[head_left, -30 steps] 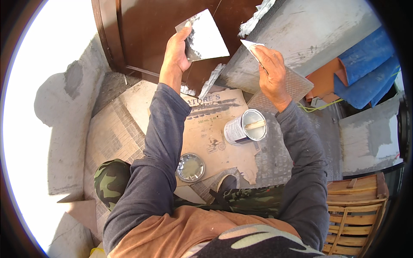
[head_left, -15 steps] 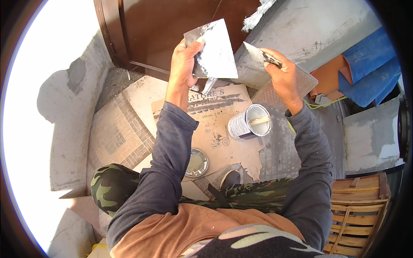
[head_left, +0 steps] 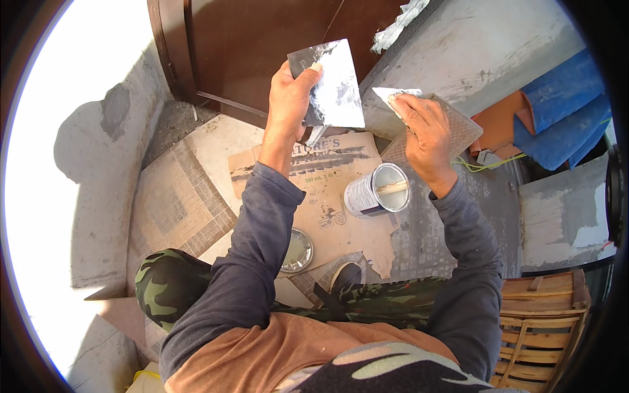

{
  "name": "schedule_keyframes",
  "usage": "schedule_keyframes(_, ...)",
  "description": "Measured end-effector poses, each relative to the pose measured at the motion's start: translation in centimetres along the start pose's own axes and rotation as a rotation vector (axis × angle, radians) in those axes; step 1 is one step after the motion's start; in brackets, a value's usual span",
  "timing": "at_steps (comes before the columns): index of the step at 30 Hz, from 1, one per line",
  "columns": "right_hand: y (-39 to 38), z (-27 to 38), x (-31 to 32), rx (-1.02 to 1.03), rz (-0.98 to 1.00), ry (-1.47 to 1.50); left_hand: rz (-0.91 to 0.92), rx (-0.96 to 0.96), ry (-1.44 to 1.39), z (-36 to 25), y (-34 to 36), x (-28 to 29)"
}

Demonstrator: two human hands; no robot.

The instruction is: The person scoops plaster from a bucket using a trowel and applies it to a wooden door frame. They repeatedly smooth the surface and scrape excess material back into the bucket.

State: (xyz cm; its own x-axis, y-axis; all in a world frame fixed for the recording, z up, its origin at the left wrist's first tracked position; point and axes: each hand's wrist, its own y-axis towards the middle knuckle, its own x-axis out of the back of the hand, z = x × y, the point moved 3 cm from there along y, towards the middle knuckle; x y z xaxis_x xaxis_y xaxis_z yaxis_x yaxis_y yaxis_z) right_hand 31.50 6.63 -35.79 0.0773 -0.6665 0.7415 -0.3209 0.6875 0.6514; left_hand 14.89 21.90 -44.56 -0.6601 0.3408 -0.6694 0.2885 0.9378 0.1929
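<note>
My left hand (head_left: pixel 288 98) grips a flat square metal plate (head_left: pixel 344 85) by its left side, thumb on top. White putty is smeared over most of its face. To the right, my right hand (head_left: pixel 429 134) is closed around a putty knife (head_left: pixel 396 95), whose blade carries white paste; the fingers cover its handle. The blade is apart from the plate. Below both hands an open paint can (head_left: pixel 360 196) leans toward the right, with a wooden stick (head_left: pixel 393 188) across its mouth. Its round lid (head_left: pixel 299 252) lies beside my left sleeve.
A flattened cardboard sheet (head_left: pixel 308 203) lies under the can. Ahead stands a brown door (head_left: pixel 249 52), with a grey wall (head_left: pixel 458 59) to its right. Blue and orange sheets (head_left: pixel 557 98) are heaped at the right, above a wooden crate (head_left: pixel 537 334). A tile (head_left: pixel 465 128) lies behind my right hand.
My right hand has turned and dropped slightly, so the knife's blade shows at a different angle. The plate in my left hand has shifted a little down and turned slightly.
</note>
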Motion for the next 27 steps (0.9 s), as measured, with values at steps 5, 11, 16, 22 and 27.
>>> schedule_keyframes(5,1.5,0.3,0.3,0.149,0.314,0.014,-0.090,-0.075,-0.184,0.6,1.1,1.3)
schedule_keyframes(11,2.9,-3.6,-2.3,0.146,-0.013,-0.491,0.011,-0.061,-0.388,2.8,7.1,4.2)
schedule_keyframes(16,5.3,-8.5,-6.2,0.290,-0.244,-0.807,0.115,-0.068,-0.320,6.9,9.8,2.6)
schedule_keyframes(22,4.7,-9.6,-7.8,0.363,-0.090,-0.944,0.149,-0.038,-0.300,7.8,9.9,2.0)
schedule_keyframes(27,4.9,-9.2,-7.2,0.269,-0.195,-0.904,0.130,-0.004,-0.250,7.3,10.3,2.4)
